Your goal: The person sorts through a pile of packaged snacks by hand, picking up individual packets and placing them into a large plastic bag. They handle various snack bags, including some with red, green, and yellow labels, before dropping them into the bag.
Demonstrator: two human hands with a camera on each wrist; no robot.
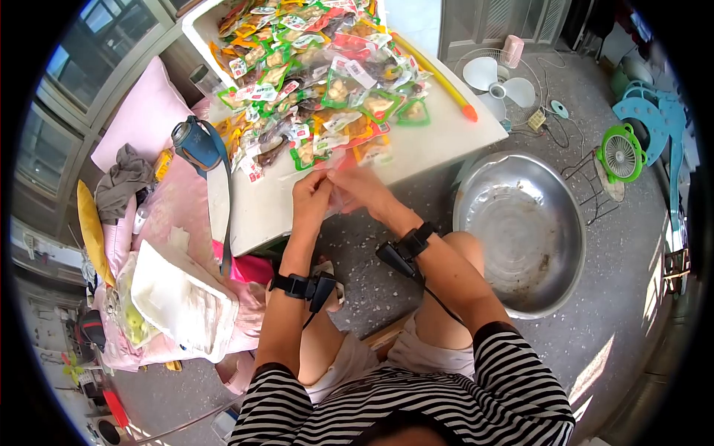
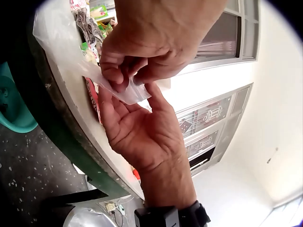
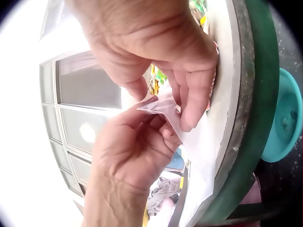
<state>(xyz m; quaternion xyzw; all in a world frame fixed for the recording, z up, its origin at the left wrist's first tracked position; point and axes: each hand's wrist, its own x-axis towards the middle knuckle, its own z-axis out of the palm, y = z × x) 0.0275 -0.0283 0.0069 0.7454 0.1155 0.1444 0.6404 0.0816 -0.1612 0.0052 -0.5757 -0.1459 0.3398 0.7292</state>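
A person in a black-and-white striped top (image 1: 372, 409) and pale shorts sits facing a white-topped table (image 1: 450, 145), whose front edge runs slantwise past the knees. To the left of the table spreads a pink cover (image 1: 178, 212), with a pink cushion (image 1: 141, 104), a grey cloth (image 1: 123, 183) and a white block-shaped piece (image 1: 182, 301) lying on it. On the speckled floor to the right sits a wide metal basin (image 1: 517, 215), just beside the person's right knee; beyond it are a white-bladed fan (image 1: 497, 83) and a smaller green fan (image 1: 622, 154). At the far side of the table a white box (image 1: 201, 37) lies open towards the person, and a heap of small, brightly coloured packets (image 1: 305, 82) covers its mouth and the tabletop before it. A yellow tube with an orange tip (image 1: 439, 73) lies along the right of the heap, and a dark blue bottle (image 1: 197, 145) with a long strap is near the table's left edge. The left hand (image 1: 309, 199) pinches a clear plastic bag (image 2: 131, 95) between thumb and fingers. The right hand (image 1: 366, 193) touches the bag with bent fingers, its thumb apart from them; whether it grips the film cannot be told. The bag is between the two hands, by the table's near edge.
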